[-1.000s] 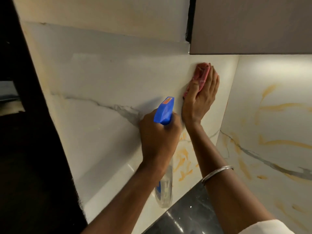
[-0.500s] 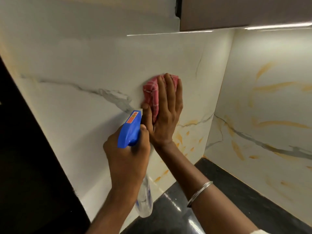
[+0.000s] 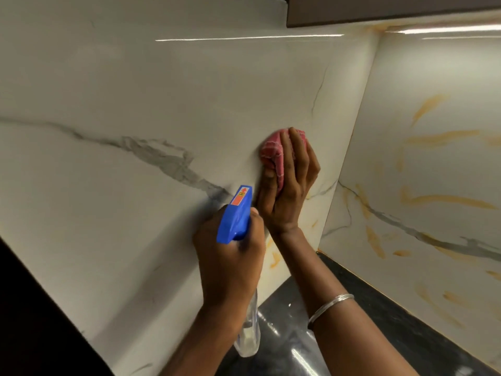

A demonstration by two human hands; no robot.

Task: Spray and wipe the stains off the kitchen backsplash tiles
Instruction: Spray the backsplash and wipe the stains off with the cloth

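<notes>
My right hand [image 3: 288,185] presses a bunched pink cloth [image 3: 272,150] flat against the white marble backsplash tile [image 3: 162,104], just left of the wall corner. My left hand [image 3: 230,261] grips the neck of a clear spray bottle [image 3: 248,335] with a blue trigger head [image 3: 235,215], its nozzle pointing up at the tile below the cloth. Orange stains [image 3: 273,256] show low on this tile beside my right wrist. More orange streaks [image 3: 444,199] cover the right-hand wall tile.
A black glossy countertop [image 3: 352,308] runs along the foot of both walls. A brown upper cabinet [image 3: 379,9] overhangs at the top right. A dark vertical edge [image 3: 32,308] bounds the tile at the lower left.
My right hand has wiped the cloth down the tile from just under the cabinet toward the middle. My left hand has kept the spray bottle just below it throughout.
</notes>
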